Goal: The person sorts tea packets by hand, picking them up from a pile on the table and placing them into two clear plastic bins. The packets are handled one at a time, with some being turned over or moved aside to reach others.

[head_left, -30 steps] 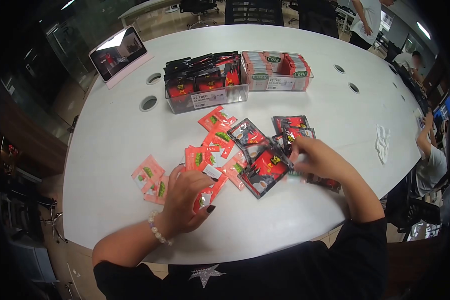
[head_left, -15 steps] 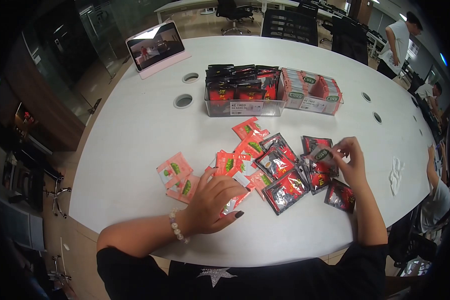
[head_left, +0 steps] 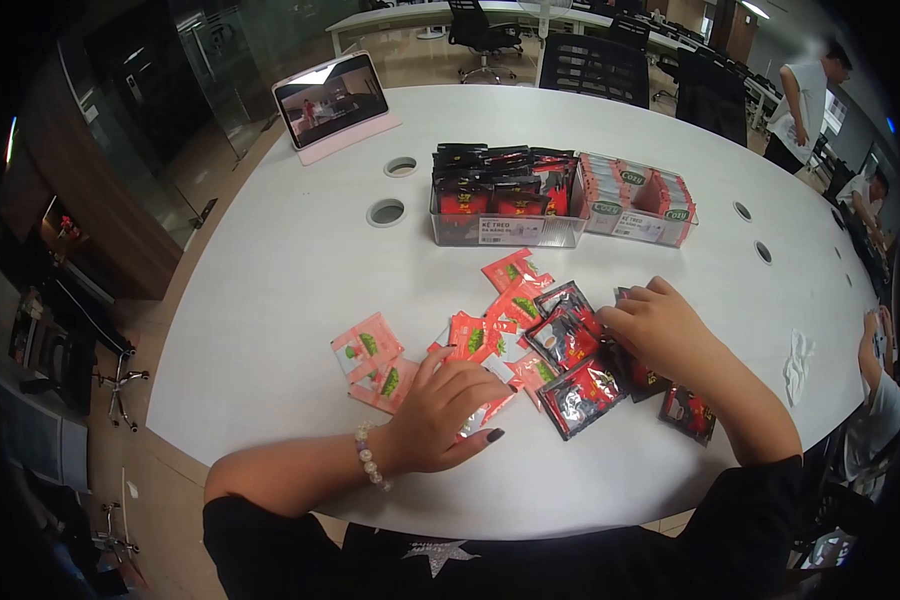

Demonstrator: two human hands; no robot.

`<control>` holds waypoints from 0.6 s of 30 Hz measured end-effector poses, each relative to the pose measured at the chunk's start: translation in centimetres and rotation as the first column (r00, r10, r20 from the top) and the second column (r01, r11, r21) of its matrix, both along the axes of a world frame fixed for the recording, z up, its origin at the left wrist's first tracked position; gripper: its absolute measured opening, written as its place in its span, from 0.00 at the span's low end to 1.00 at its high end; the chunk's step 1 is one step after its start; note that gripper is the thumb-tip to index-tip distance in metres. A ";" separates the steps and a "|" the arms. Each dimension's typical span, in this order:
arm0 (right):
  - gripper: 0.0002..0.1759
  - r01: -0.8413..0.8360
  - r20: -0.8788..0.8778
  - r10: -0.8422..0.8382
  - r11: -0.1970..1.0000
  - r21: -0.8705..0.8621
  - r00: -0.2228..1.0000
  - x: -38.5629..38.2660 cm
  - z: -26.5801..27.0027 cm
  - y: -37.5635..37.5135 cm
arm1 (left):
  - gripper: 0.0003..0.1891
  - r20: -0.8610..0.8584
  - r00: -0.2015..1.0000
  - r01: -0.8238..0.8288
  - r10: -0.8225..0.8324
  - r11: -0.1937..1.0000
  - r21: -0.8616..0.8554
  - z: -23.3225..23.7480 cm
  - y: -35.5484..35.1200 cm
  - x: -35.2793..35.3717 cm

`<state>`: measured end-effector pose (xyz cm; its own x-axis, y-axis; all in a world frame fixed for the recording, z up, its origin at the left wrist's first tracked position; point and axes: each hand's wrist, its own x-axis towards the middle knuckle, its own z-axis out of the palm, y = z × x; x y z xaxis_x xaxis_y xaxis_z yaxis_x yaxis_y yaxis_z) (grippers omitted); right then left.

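My left hand lies over a loose pile of pink-red sachets, its fingers loosely bent and the thumb apart. Two pink sachets lie beyond its fingers on the left. My right hand is closed with fingertips down among black-and-red sachets, at the edge bordering the pink ones. Whatever those fingers pinch is hidden behind the hand. Another black-and-red sachet lies below the right wrist.
Behind the sachets stand a clear bin packed with black-and-red sachets and another clear bin with pink Cozy sachets. A tablet on a pink stand is at the back left. Crumpled white tissue lies right. People are farther right.
My right hand has moved left and turned over the black sachets. The small Cozy sachet seen in its fingers earlier is out of sight. My left hand stays over the pink pile.
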<state>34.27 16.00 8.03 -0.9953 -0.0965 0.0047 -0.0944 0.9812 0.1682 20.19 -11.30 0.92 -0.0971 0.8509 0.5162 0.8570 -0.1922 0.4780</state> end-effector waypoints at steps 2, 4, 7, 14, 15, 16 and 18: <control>0.13 -0.018 0.039 0.017 0.999 0.031 0.999 -0.7 0.4 -0.2 | 0.19 0.000 1.000 0.003 -0.003 1.000 0.001 0.0 0.0 0.0; 0.12 -0.026 0.025 0.025 0.999 0.029 0.999 -1.2 1.1 0.0 | 0.19 0.001 1.000 0.009 -0.009 1.000 0.003 0.1 -0.1 -0.1; 0.11 0.018 -0.099 -0.021 0.999 -0.026 0.995 -1.9 2.9 1.5 | 0.20 0.008 1.000 0.024 -0.024 1.000 -0.007 0.1 -0.1 -0.2; 0.04 0.141 -0.528 -0.290 0.942 -0.305 0.798 -4.8 8.5 9.7 | 0.19 -0.003 1.000 0.017 -0.017 1.000 -0.022 0.2 -0.1 -0.2; 0.03 0.129 -0.567 -0.290 0.943 -0.307 0.771 -5.7 8.3 11.9 | 0.19 -0.011 1.000 0.016 -0.016 1.000 -0.025 0.2 0.0 -0.2; 0.03 0.110 -0.546 -0.312 0.922 -0.370 0.778 -6.6 8.1 13.6 | 0.19 -0.021 1.000 0.018 -0.018 0.999 -0.028 0.2 0.1 -0.2; 0.05 0.052 -0.537 -0.314 0.894 -0.446 0.783 -8.1 6.8 16.2 | 0.19 -0.035 0.999 0.020 -0.021 0.999 -0.027 0.2 0.1 -0.2</control>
<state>26.20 32.20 14.86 -0.7817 0.2273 0.5807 0.0814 0.9604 -0.2664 19.96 -11.23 1.08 -0.0618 0.8663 0.4958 0.8694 -0.1973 0.4530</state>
